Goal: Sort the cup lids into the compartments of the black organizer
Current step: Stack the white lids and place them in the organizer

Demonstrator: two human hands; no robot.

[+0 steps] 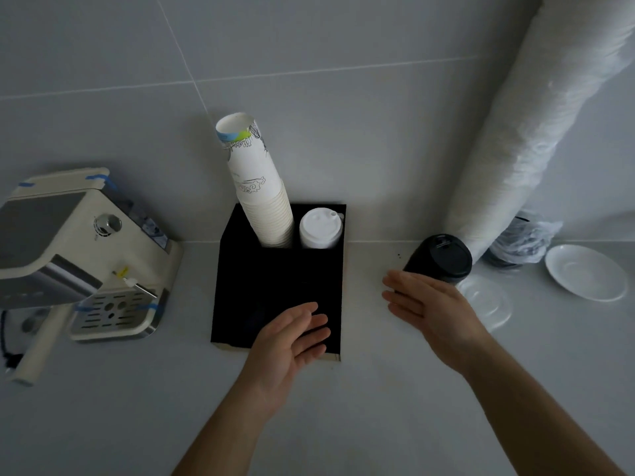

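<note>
Your left hand [292,341] hovers flat, fingers straight and holding nothing, over the near right part of the black organizer [247,286]. Your right hand [429,307], also straight-fingered, touches the stack of black lids [441,257] just right of the organizer. Farther back, paper cups [261,197] fill the far left compartment and white lids [320,228] the far right.

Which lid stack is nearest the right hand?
The black lid stack on the counter, touching the right hand; the white lid stack sits in the organizer.
</note>
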